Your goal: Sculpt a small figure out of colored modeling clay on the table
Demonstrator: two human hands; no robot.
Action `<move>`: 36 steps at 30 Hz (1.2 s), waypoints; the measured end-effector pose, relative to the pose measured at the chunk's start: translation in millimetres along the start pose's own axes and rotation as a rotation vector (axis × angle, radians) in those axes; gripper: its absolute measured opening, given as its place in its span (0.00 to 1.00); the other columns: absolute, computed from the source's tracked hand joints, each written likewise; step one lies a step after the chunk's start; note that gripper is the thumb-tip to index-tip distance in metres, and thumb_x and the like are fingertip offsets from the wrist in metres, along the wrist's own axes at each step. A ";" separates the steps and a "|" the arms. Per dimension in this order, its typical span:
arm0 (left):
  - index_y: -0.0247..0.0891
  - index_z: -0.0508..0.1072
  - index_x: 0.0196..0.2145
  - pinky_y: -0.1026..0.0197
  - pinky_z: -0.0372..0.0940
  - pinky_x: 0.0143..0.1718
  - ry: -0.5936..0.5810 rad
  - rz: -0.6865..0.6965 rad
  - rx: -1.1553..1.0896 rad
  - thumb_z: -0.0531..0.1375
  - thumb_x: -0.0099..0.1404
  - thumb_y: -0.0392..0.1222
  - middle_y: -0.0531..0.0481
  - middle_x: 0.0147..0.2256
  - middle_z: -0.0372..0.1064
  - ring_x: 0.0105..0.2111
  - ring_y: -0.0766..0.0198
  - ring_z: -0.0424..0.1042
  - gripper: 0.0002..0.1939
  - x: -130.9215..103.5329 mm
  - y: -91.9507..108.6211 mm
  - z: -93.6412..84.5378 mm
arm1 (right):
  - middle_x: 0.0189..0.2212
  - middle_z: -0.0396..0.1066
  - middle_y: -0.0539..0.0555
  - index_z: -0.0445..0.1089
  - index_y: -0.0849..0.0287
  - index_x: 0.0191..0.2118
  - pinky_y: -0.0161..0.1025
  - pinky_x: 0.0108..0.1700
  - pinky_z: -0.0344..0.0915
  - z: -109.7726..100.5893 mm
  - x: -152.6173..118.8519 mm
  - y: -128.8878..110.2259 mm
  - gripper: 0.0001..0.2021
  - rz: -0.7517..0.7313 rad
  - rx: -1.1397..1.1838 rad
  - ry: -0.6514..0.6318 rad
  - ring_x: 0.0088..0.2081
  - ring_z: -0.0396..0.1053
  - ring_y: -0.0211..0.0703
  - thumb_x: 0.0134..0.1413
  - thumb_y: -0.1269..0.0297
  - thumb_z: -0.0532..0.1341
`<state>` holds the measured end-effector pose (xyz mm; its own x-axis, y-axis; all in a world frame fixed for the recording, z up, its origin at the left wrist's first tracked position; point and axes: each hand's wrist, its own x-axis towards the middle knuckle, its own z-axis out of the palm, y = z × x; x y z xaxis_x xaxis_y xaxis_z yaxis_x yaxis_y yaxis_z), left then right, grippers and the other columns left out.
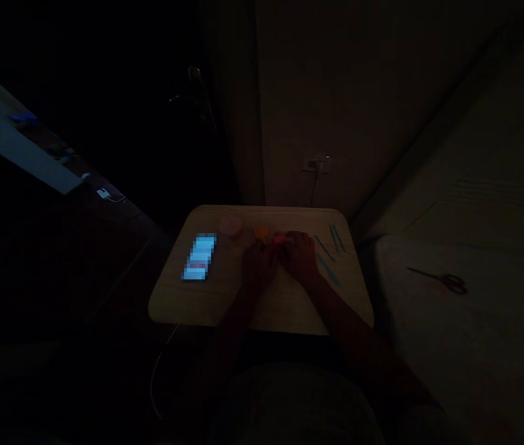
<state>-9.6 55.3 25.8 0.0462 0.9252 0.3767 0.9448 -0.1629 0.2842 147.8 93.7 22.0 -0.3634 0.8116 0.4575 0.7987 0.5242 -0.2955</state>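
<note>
In dim light my left hand (260, 262) and my right hand (300, 252) meet over a small wooden table (188, 306). A small red lump (278, 238), perhaps modelling clay, sits between them, and the fingers of both hands are curled in around it. Darkness hides the exact finger contact. Just beyond my left hand lies an orange piece (261, 233). Several thin blue sticks (324, 248) and a broader blue modelling tool (328, 269) are spread to the right of my right hand.
A lit phone (199, 256) with a blurred screen lies on the table's left side, near a pale round thing (230, 226). Scissors (450, 283) rest on a pale surface at right. Behind the table, a cord hangs from a wall socket (318, 164).
</note>
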 end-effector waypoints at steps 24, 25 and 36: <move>0.39 0.75 0.43 0.56 0.70 0.50 -0.073 -0.223 -1.020 0.64 0.63 0.44 0.47 0.42 0.75 0.44 0.58 0.74 0.11 -45.5 -16.7 -14.8 | 0.36 0.74 0.57 0.70 0.57 0.47 0.45 0.41 0.68 -20.5 -52.9 -15.2 0.11 -0.061 0.495 -0.055 0.36 0.71 0.49 0.62 0.59 0.61; 0.38 0.75 0.42 0.56 0.70 0.49 -0.120 -0.244 -1.039 0.65 0.61 0.44 0.47 0.41 0.76 0.43 0.58 0.75 0.12 -47.5 -16.2 -15.1 | 0.38 0.76 0.58 0.70 0.57 0.50 0.44 0.41 0.69 -20.6 -55.6 -17.6 0.15 -0.055 0.504 -0.133 0.37 0.73 0.49 0.61 0.57 0.63; 0.40 0.66 0.37 0.64 0.64 0.36 -0.149 -0.284 -0.993 0.67 0.56 0.46 0.56 0.31 0.65 0.32 0.66 0.65 0.16 -41.2 -8.9 -20.3 | 0.46 0.79 0.59 0.73 0.58 0.54 0.44 0.46 0.69 -13.7 -51.8 -13.2 0.21 0.025 0.606 -0.302 0.43 0.76 0.51 0.58 0.54 0.68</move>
<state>-26.5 11.7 25.6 -0.0331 0.9955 0.0893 0.2384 -0.0789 0.9679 162.6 41.1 13.8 -0.5365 0.8158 0.2157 0.4306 0.4845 -0.7615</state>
